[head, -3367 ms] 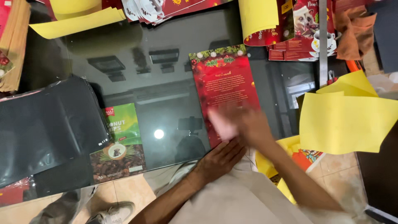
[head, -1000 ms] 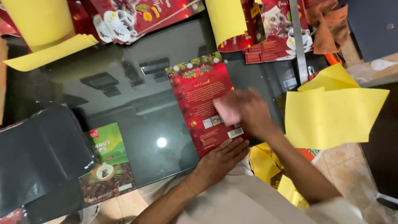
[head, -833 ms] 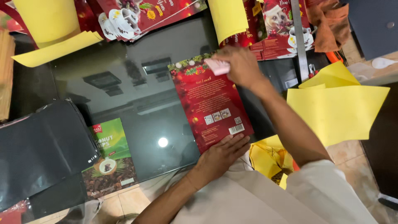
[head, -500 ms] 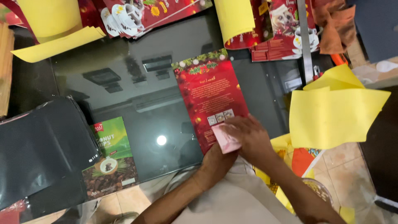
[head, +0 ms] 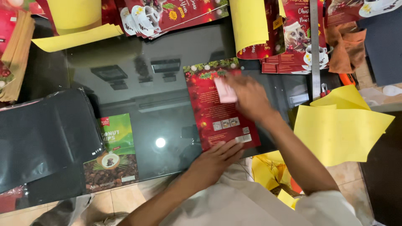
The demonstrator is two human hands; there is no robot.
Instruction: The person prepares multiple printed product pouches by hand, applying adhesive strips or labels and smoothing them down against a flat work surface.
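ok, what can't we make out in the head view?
- Pink block in the right hand: motion blur, kind unclear.
- Red pouch: middle covered by that hand; left hand covers its bottom edge.
- Metal ruler: top cut off by the frame.

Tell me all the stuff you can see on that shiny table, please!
red pouch: one, red, flat on the table middle
pink block: one, pink, on the pouch, under the right hand
green pouch: one, green and brown, near edge, left of the red pouch
black sheet: one, black, left side
yellow sheets: several, yellow, right side; more at the far edge
printed sheets: a pile, red with cups, far edge
metal ruler: one, grey, far right
table: one, dark glass
left hand: flat on the red pouch's near edge
right hand: blurred, fingers on the pink block
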